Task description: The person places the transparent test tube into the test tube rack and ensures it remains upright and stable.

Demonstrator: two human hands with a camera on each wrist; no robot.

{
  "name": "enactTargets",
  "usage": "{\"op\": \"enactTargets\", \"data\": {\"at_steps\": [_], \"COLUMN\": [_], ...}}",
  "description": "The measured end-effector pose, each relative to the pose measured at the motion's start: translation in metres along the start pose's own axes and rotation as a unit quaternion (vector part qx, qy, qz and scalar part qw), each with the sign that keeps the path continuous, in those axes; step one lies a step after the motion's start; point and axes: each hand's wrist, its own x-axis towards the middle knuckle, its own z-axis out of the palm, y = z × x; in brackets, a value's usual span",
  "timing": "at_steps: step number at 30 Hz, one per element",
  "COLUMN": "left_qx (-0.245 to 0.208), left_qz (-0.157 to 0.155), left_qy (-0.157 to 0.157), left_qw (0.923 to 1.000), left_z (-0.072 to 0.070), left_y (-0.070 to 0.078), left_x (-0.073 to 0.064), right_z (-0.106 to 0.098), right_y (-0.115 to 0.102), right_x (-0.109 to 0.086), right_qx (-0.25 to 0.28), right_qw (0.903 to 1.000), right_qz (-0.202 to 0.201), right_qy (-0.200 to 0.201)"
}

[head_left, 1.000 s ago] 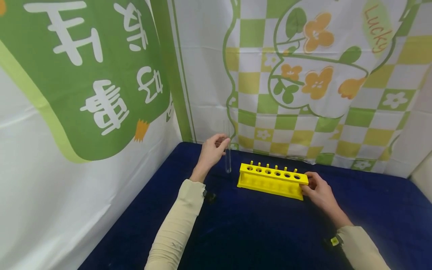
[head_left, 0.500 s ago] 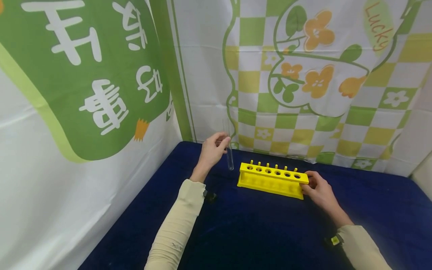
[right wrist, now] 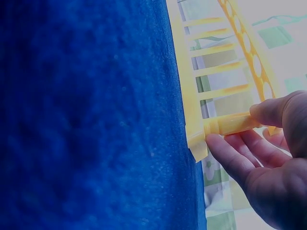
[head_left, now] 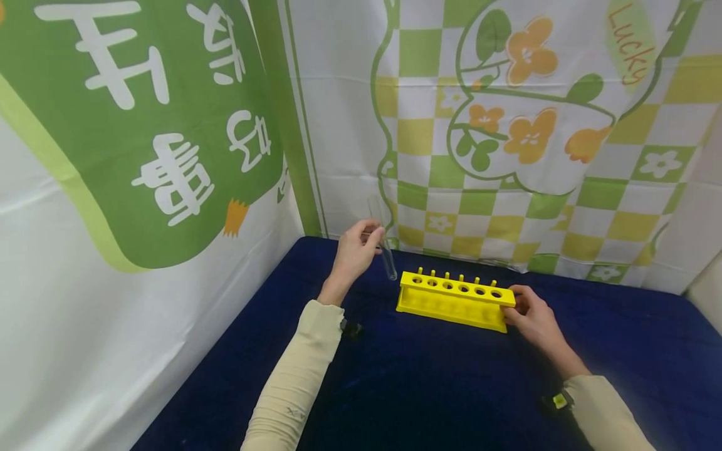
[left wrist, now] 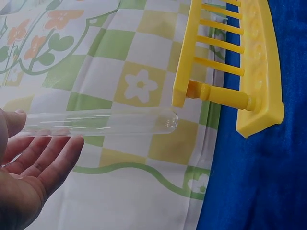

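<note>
A clear glass test tube (head_left: 389, 265) is pinched between the thumb and fingers of my left hand (head_left: 355, 250), tilted with its rounded end low and to the right. In the left wrist view the tube's closed end (left wrist: 165, 121) is just short of the yellow test tube rack (left wrist: 261, 67), apart from it. The rack (head_left: 451, 316) stands on the table, and the holes along its top bar show nothing in them. At the rack's right end my right hand (head_left: 533, 319) grips the end post (right wrist: 235, 123) with thumb and fingers.
Dark blue cloth (head_left: 440, 388) covers the table. A patterned white and green curtain (head_left: 485, 207) hangs close behind the rack, and another printed curtain (head_left: 225, 300) runs along the left side.
The test tube has tipped from nearly upright to slanted, its lower end swinging right and up toward the rack. The right hand and rack have stayed in place.
</note>
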Motion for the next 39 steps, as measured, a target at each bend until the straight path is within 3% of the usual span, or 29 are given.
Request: {"op": "enactTargets", "data": {"at_steps": [24,39], "left_qx": [-0.003,-0.001], "left_qz": [0.043,0.054], "left_qy": [-0.005,-0.008], "left_qw": [0.9990,0.9985], "left_z": [0.007,0.014], "left_y": [0.006,0.009], "left_x": [-0.001,-0.004], "right_z": [0.000,0.001], "right_y": [-0.001,-0.001], "right_x": [-0.001,0.000], "right_qx": [-0.003,-0.003], "right_qw": [1.0000,1.0000], "right_qz": [0.000,0.001], "right_qy": [0.001,0.005]}}
